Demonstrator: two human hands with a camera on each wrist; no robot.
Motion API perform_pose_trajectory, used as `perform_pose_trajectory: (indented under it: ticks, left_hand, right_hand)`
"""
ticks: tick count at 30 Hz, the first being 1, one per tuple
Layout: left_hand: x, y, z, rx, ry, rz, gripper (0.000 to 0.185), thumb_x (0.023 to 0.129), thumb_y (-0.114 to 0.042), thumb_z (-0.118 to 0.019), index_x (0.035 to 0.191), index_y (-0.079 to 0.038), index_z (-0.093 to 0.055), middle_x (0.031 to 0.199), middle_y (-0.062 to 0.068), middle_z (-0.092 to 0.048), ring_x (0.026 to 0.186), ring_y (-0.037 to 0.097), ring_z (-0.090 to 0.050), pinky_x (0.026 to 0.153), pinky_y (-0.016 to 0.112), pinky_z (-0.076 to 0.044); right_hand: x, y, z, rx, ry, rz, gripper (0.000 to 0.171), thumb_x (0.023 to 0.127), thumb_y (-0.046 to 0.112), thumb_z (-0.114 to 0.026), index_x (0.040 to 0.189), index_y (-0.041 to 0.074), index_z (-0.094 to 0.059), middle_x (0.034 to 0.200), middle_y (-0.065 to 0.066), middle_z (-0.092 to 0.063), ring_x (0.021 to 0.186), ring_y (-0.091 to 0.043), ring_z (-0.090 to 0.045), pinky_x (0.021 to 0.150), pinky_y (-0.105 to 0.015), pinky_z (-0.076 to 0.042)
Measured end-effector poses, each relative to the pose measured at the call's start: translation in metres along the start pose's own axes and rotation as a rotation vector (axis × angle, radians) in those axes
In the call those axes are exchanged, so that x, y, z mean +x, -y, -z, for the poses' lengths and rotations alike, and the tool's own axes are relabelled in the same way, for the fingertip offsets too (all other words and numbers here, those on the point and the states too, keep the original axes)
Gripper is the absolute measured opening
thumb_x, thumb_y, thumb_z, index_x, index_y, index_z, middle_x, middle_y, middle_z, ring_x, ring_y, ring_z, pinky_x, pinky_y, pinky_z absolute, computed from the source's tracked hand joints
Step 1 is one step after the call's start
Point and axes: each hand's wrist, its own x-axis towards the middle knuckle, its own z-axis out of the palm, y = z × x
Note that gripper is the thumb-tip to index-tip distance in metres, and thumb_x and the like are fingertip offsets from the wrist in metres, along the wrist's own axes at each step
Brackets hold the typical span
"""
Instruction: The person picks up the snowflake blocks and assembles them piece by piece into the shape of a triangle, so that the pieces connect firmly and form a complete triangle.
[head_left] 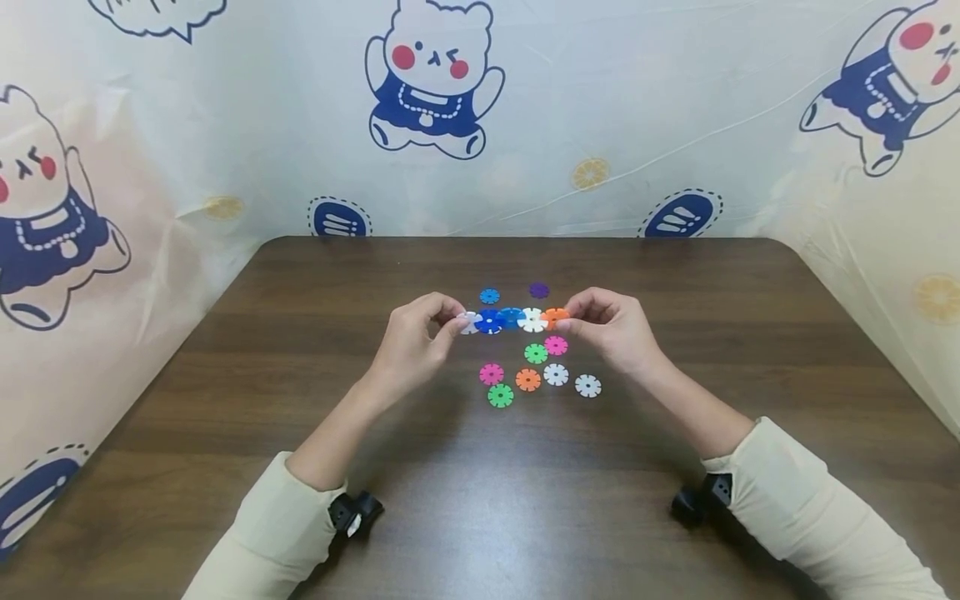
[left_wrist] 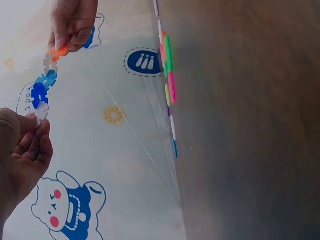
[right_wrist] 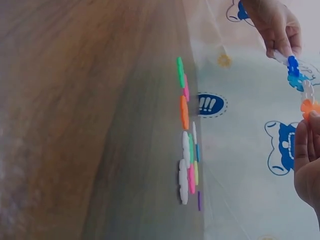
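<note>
**Chain of 5 discs held between both hands**

A chain of 5 snowflake discs (head_left: pixel 512 319) hangs level above the table (head_left: pixel 300 333), stretched between both grips. The left hand (head_left: pixel 415 342) pinches its white end disc (head_left: pixel 468 322); the right hand (head_left: pixel 611 329) pinches its orange end disc (head_left: pixel 556 317). Below the chain, 7 loose discs (head_left: pixel 536 375) lie on the dark wood; a blue disc (head_left: pixel 490 296) and a purple disc (head_left: pixel 538 290) lie beyond it. Bear-printed sheeting (head_left: pixel 435 83) walls the table
</note>
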Motion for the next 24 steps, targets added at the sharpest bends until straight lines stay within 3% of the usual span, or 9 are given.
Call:
perform_pose_trajectory:
  ticks: [4,13,17,24]
  left_hand:
    - [0.0005,-0.0002,0.002,-0.009,0.015,0.023,0.011,0.082,-0.004,-0.069,0.09,0.0,-0.063,0.08,0.005,-0.06,0.073,0.015,-0.054,0.067,0.029,-0.051]
    - [0.003,0.0013,0.0054,-0.035,0.029,0.075,0.011,0.083,-0.005,-0.068,0.091,0.0,-0.063,0.081,0.006,-0.06,0.073,0.016,-0.053,0.067,0.03,-0.051]
    - [0.0026,0.0026,0.007,-0.043,0.039,0.098,0.011,0.083,-0.004,-0.067,0.092,0.0,-0.063,0.082,0.006,-0.061,0.074,0.017,-0.054,0.068,0.03,-0.051]
    - [0.0016,0.0052,0.0068,-0.045,0.034,0.071,0.011,0.084,-0.003,-0.066,0.094,0.0,-0.064,0.083,0.006,-0.062,0.074,0.016,-0.055,0.068,0.031,-0.052]
  right_hand:
    - [0.0015,0.001,0.0011,0.001,0.028,0.012,0.015,0.08,0.004,-0.071,0.089,-0.004,-0.062,0.079,-0.006,-0.063,0.069,-0.021,-0.055,0.059,-0.025,-0.048]
    - [0.0021,0.0045,0.0029,-0.038,0.031,-0.012,0.016,0.082,0.006,-0.07,0.093,-0.002,-0.061,0.082,-0.005,-0.063,0.072,-0.033,-0.052,0.059,-0.026,-0.047]
    - [0.0036,0.0035,0.0049,-0.039,0.024,-0.01,0.017,0.083,0.007,-0.069,0.094,-0.002,-0.061,0.083,-0.003,-0.064,0.074,-0.03,-0.054,0.063,-0.028,-0.048]
    - [0.0052,0.003,0.0049,-0.027,0.047,-0.031,0.017,0.084,0.007,-0.068,0.095,-0.003,-0.061,0.084,-0.006,-0.063,0.078,-0.03,-0.057,0.067,-0.026,-0.051]
